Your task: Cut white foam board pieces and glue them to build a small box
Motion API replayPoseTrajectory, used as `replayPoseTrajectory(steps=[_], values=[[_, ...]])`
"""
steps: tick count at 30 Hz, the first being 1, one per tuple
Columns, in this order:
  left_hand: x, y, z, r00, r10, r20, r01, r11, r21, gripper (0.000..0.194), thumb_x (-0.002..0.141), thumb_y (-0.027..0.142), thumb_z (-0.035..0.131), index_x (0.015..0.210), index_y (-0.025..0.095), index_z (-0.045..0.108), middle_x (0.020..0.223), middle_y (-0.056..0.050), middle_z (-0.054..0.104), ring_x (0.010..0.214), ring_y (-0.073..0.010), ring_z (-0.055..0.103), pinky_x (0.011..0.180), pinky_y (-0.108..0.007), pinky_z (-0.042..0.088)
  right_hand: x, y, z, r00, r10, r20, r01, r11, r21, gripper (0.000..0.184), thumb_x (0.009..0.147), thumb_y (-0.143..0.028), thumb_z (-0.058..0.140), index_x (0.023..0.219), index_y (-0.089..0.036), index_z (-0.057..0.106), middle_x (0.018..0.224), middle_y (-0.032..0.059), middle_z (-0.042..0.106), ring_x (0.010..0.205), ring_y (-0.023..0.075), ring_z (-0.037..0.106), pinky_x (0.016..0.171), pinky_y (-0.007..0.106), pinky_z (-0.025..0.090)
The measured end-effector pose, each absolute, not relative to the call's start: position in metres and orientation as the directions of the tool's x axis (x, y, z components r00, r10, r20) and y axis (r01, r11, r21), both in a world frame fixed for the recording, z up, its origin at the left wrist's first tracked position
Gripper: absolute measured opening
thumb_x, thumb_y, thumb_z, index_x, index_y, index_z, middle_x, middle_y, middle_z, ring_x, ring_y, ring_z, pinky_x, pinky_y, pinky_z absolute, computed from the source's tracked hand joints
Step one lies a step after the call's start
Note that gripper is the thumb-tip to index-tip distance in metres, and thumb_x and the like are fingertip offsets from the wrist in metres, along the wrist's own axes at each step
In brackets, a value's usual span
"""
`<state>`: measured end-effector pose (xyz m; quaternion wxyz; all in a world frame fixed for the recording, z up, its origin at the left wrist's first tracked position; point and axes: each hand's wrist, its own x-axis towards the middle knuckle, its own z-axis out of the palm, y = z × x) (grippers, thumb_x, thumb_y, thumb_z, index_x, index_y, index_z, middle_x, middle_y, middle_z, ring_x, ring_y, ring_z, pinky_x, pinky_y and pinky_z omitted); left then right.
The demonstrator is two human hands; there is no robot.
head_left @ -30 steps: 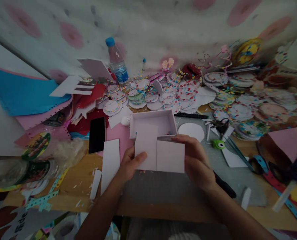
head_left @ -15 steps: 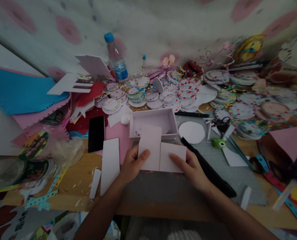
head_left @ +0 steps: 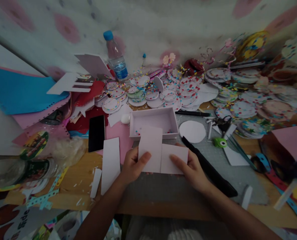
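Between my left thumb and fingers is a taller white card piece (head_left: 151, 143), with my left hand (head_left: 135, 163) closed on its left side. My right hand (head_left: 192, 166) pinches a shorter white card piece (head_left: 172, 155) by its right side. The two pieces meet edge to edge, their bottoms roughly level and the left one standing higher. Just beyond them lies a shallow open white box (head_left: 161, 116) with a few colored bits inside; the taller piece overlaps its front wall. Most of my fingers are hidden behind the card.
A white card strip (head_left: 110, 166) and a black phone (head_left: 96, 133) lie to the left. On the right are a long black tool (head_left: 208, 170), a white disc (head_left: 192, 131) and scissors (head_left: 262, 163). Decorated paper discs (head_left: 167, 93) and a water bottle (head_left: 116, 56) stand behind.
Almost nothing differs. Both hands keep their hold on the two card pieces, which have shifted very slightly in view; the right piece sits a touch lower.
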<state>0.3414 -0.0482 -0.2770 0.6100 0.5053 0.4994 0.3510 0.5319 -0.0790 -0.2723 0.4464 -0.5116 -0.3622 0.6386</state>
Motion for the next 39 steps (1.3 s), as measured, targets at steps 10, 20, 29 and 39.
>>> replayPoseTrajectory(steps=[10, 20, 29, 39], values=[[0.3461, -0.0448, -0.2731, 0.265, 0.914, -0.306, 0.043, 0.306, 0.951, 0.036, 0.079, 0.053, 0.062, 0.073, 0.018, 0.053, 0.048, 0.005, 0.053, 0.036, -0.0099, 0.051, 0.033, -0.02, 0.038, 0.5304, -0.0792, -0.2754, -0.075, 0.939, -0.336, -0.209, -0.344, -0.915, 0.04, 0.075, -0.057, 0.065, 0.087, -0.023, 0.048, 0.061, -0.004, 0.05, 0.045, 0.0108, 0.049, 0.035, 0.021, 0.043], [0.3466, -0.0445, -0.2743, 0.311, 0.887, -0.342, -0.022, 0.366, 0.93, 0.036, 0.08, 0.052, 0.061, 0.075, 0.018, 0.054, 0.049, 0.005, 0.054, 0.035, -0.0093, 0.052, 0.033, -0.019, 0.042, 0.5318, -0.0776, -0.2752, -0.131, 0.945, -0.298, -0.174, -0.318, -0.932, 0.035, 0.078, -0.055, 0.063, 0.084, -0.023, 0.049, 0.062, -0.0033, 0.049, 0.046, 0.0104, 0.047, 0.036, 0.021, 0.043], [0.3469, -0.0462, -0.2749, 0.295, 0.9, -0.321, -0.018, 0.342, 0.94, 0.035, 0.082, 0.049, 0.061, 0.072, 0.017, 0.052, 0.049, 0.004, 0.054, 0.036, -0.0088, 0.053, 0.033, -0.018, 0.043, 0.5316, -0.0765, -0.2743, -0.093, 0.95, -0.299, -0.166, -0.31, -0.936, 0.035, 0.077, -0.054, 0.064, 0.084, -0.022, 0.05, 0.064, -0.0028, 0.051, 0.049, 0.0105, 0.048, 0.04, 0.022, 0.044], [0.347, -0.0457, -0.277, 0.314, 0.899, -0.305, -0.012, 0.325, 0.946, 0.034, 0.083, 0.049, 0.059, 0.074, 0.017, 0.052, 0.049, 0.004, 0.057, 0.036, -0.0095, 0.055, 0.033, -0.017, 0.043, 0.5306, -0.0779, -0.2772, -0.075, 0.915, -0.397, -0.189, -0.404, -0.895, 0.043, 0.072, -0.059, 0.066, 0.087, -0.022, 0.051, 0.064, -0.0028, 0.051, 0.048, 0.0108, 0.049, 0.036, 0.02, 0.044]])
